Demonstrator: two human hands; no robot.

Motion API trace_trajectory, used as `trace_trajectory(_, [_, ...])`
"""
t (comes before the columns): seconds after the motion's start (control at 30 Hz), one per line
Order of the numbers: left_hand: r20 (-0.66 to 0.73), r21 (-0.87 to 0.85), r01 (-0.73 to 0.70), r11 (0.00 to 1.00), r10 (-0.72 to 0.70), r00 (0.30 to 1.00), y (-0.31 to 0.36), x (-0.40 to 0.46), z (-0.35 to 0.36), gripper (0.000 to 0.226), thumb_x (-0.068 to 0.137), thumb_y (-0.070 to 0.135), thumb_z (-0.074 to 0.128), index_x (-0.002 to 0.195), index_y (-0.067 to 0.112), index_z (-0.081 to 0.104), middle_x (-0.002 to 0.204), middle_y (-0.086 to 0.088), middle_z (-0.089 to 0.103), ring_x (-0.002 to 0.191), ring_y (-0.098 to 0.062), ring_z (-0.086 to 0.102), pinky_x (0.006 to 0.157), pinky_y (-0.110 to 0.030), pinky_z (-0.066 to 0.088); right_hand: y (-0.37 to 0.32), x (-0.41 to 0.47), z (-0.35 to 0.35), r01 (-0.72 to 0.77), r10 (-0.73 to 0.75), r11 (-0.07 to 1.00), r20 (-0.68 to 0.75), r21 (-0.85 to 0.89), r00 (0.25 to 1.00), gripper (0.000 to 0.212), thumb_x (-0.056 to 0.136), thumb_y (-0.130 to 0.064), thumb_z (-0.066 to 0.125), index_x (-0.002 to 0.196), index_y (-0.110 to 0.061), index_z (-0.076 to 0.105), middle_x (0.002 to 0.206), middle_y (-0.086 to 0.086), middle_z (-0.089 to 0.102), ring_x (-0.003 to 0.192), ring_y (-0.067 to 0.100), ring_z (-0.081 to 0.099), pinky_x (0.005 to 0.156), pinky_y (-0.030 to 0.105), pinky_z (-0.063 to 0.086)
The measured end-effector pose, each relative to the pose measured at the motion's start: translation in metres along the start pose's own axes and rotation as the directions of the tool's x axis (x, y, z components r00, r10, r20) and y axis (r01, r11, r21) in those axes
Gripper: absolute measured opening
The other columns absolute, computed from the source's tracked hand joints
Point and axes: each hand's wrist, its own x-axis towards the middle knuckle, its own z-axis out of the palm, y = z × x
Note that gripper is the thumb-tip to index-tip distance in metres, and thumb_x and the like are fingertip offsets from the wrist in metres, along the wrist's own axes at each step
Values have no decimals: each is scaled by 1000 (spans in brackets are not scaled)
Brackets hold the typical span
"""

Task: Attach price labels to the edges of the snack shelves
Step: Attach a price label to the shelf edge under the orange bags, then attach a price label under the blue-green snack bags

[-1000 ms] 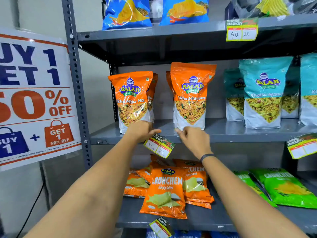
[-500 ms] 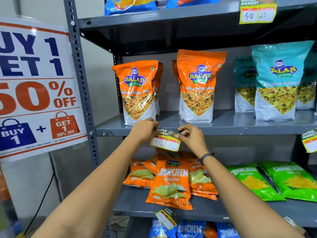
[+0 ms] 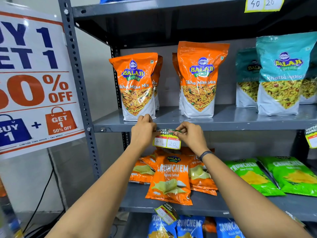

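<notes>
A yellow price label (image 3: 167, 141) marked 40 and 20, with a dark "Super Market" header, hangs level against the front edge of the grey middle shelf (image 3: 223, 125). My left hand (image 3: 143, 133) pinches its top left corner and my right hand (image 3: 191, 136) pinches its top right corner. Both hands press the header against the shelf edge. Two orange Tikha Mitha Mix bags (image 3: 136, 86) stand on the shelf just above the label.
Other price labels hang on the top shelf (image 3: 263, 4), the middle shelf's right end (image 3: 311, 136) and the lower shelf edge (image 3: 165, 213). Teal bags (image 3: 283, 74) stand at right. Orange (image 3: 169, 179) and green (image 3: 253, 176) Crunchem packs lie below. A 50% off poster (image 3: 34, 79) hangs left of the upright.
The label hung tilted from my left hand with my right hand apart from it. My right hand took its other corner, and both hands levelled it and raised it against the shelf edge.
</notes>
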Motion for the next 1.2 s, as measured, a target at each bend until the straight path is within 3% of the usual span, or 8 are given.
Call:
trace_trajectory(0.3, [-5, -29, 101, 994, -101, 995, 6, 12, -7, 40, 84, 49, 65, 88, 10, 69, 101, -7, 62, 109, -27, 51, 64, -33, 45, -4, 9, 2, -93, 111, 986, -126, 139, 986, 14, 76, -21, 74, 80, -9, 68, 73, 12, 70, 73, 24, 65, 69, 33, 53])
trace_trajectory(0.47, [23, 52, 212, 976, -214, 977, 18, 23, -6, 63, 74, 69, 63, 94, 10, 69, 104, -9, 65, 110, -30, 52, 71, -38, 52, -6, 11, 5, -118, 134, 987, -155, 108, 979, 13, 76, -22, 73, 79, -11, 66, 65, 4, 62, 74, 25, 66, 65, 31, 51])
trace_trajectory(0.6, [18, 28, 295, 955, -295, 955, 28, 20, -10, 62, 73, 62, 69, 105, 9, 61, 112, -12, 59, 113, -32, 49, 71, -42, 53, -2, 4, -7, -95, 116, 978, -106, 183, 988, 18, 77, -25, 73, 84, -11, 65, 68, 5, 63, 73, 24, 65, 71, 37, 55])
trace_trajectory(0.77, [-337, 9, 68, 998, -61, 940, 75, -4, 5, 36, 75, 29, 79, 99, 8, 61, 97, -15, 61, 96, -37, 57, 54, -38, 53, 29, -9, -63, -38, 101, 980, -326, 194, 940, 18, 84, -33, 63, 89, -15, 62, 65, -2, 58, 69, 24, 63, 62, 35, 51])
trace_trajectory(0.83, [-363, -84, -97, 992, 60, 930, 114, -8, 19, 21, 81, 24, 72, 93, 11, 62, 90, -12, 64, 90, -34, 60, 56, -37, 53, 51, -12, -98, -29, 96, 988, -443, 155, 891, 18, 87, -34, 60, 90, -17, 62, 69, 1, 62, 71, 24, 63, 59, 32, 48])
trace_trajectory(0.97, [-207, -333, -206, 920, 141, 968, 217, -7, 43, 35, 89, 45, 40, 82, 17, 61, 82, -5, 71, 85, -28, 67, 62, -35, 54, 113, -17, -176, -68, 84, 996, -638, 50, 765, 16, 89, -30, 56, 93, -17, 64, 80, 11, 71, 75, 29, 64, 62, 36, 49])
trace_trajectory(1.07, [3, -374, -152, 915, 165, 986, 306, 4, 60, 33, 94, 43, 49, 88, 15, 65, 95, -12, 74, 96, -31, 68, 73, -37, 55, 168, -24, -235, -124, 22, 988, -707, -93, 707, 19, 91, -28, 54, 97, -13, 64, 89, 14, 69, 86, 32, 62, 68, 38, 45])
trace_trajectory(1.2, [215, -436, 1, 900, 104, 971, 409, 21, 77, 42, 96, 46, 48, 101, 7, 64, 110, -21, 69, 107, -38, 63, 85, -42, 52, 241, -29, -302, -204, -40, 934, -656, -292, 754, 24, 92, -26, 52, 107, -12, 63, 98, 19, 65, 97, 38, 55, 83, 41, 40])
